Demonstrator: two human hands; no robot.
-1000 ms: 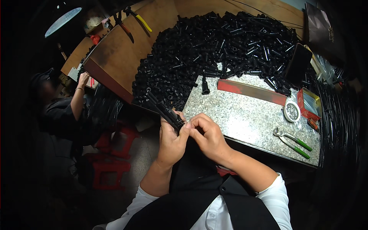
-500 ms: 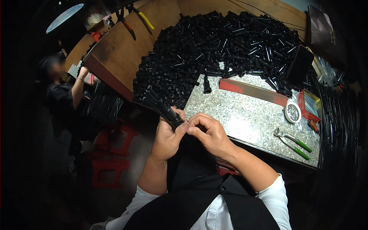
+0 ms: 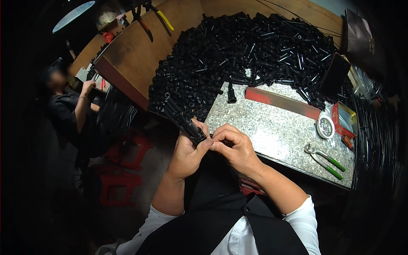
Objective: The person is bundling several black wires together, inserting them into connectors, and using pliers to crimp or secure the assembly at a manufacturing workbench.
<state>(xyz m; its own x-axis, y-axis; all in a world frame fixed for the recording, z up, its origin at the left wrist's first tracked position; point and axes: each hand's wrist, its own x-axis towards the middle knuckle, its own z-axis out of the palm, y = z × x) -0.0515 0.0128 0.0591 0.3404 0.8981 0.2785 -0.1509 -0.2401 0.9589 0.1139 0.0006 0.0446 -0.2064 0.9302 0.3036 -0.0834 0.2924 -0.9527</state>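
My left hand [image 3: 187, 153] grips a bundle of long black tubes [image 3: 180, 119] that sticks up and to the left. My right hand [image 3: 236, 146] is closed beside it, its fingertips pinched at the bundle's near end; what they pinch is too small to make out. Both hands hover at the near edge of a speckled metal plate [image 3: 272, 127]. Behind the plate lies a big heap of small black plastic connectors [image 3: 238, 55]. One connector [image 3: 231, 93] stands upright on the plate.
On the plate lie a red flat bar [image 3: 282, 102], a small round white dish [image 3: 325, 127], a red box [image 3: 343, 121] and green-handled pliers [image 3: 325, 155]. Pliers [image 3: 148, 19] lie on the wooden bench. Another person [image 3: 70, 110] works at the left, by red stools [image 3: 119, 174].
My hands and the tube bundle stay in nearly the same place; the fingers of my right hand have shifted slightly at the bundle's end. The person at the left has moved a little.
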